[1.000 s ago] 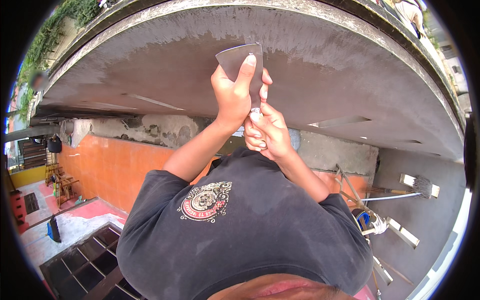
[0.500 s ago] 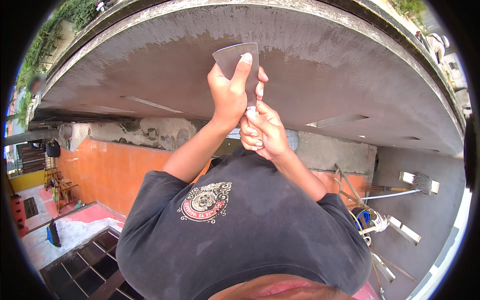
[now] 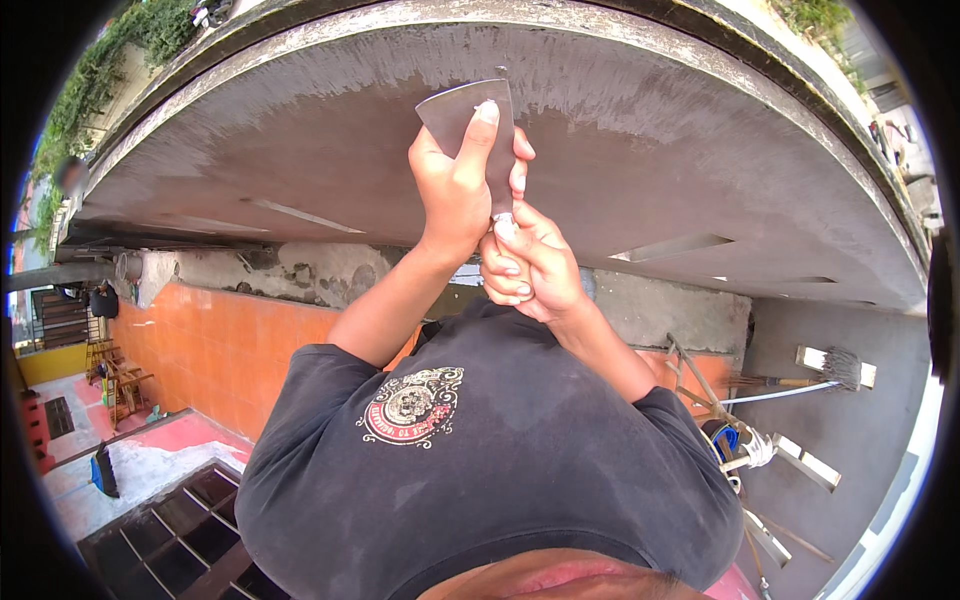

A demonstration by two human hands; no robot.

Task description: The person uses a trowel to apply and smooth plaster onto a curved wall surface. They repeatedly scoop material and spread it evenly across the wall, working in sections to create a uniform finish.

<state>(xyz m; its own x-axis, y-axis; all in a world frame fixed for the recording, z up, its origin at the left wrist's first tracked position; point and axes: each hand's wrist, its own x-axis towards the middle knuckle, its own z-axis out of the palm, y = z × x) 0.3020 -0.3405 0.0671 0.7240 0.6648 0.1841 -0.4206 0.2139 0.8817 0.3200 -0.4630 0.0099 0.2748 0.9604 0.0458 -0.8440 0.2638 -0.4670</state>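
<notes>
A putty knife [image 3: 499, 160] with a wide, dark metal blade is raised in front of the grey wall [image 3: 330, 140]. My left hand [image 3: 455, 190] grips the blade, its thumb pressed flat on the face and its fingertips showing past the right edge. Lower down, my right hand [image 3: 535, 262] is closed around the handle, which its fingers mostly hide. Beside the blade's upper corner there is a small dark mark on the wall. Whether the blade's edge touches the wall I cannot tell.
A pale, rough ledge [image 3: 480, 12] runs along the wall's top. Orange tiled floor [image 3: 220, 325] lies below on the left, with wooden furniture [image 3: 125, 385] beyond. At right are a bristle brush [image 3: 842, 368], wooden poles [image 3: 700, 375] and a blue coil [image 3: 722, 440].
The putty knife's blade has shifted slightly up and left, along with my left hand. Both hands keep the same hold.
</notes>
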